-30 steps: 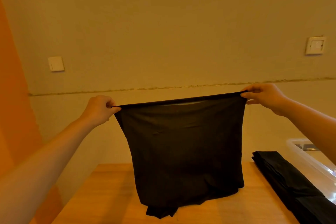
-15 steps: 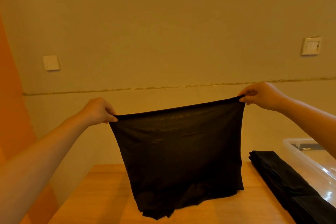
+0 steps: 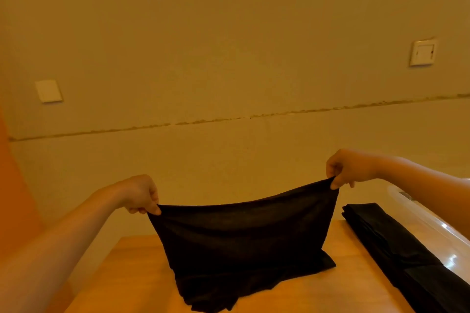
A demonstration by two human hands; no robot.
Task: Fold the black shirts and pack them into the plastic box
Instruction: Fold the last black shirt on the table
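A black shirt [image 3: 241, 241] hangs between my hands above the wooden table [image 3: 318, 292], its lower part bunched on the tabletop. My left hand [image 3: 141, 194] pinches the shirt's upper left corner. My right hand [image 3: 349, 169] pinches the upper right corner, a little higher. The top edge sags between them. A stack of folded black shirts [image 3: 396, 251] lies on the table to the right. Beyond the stack the clear plastic box [image 3: 432, 226] stands at the right edge, partly hidden by my right forearm.
A plain wall rises right behind the table, with a switch plate [image 3: 48, 91] on the left and a socket plate [image 3: 423, 52] on the right. An orange surface [image 3: 15, 198] borders the left side.
Both hands have come down with the shirt. More of the cloth now lies bunched on the table and the top edge sags.
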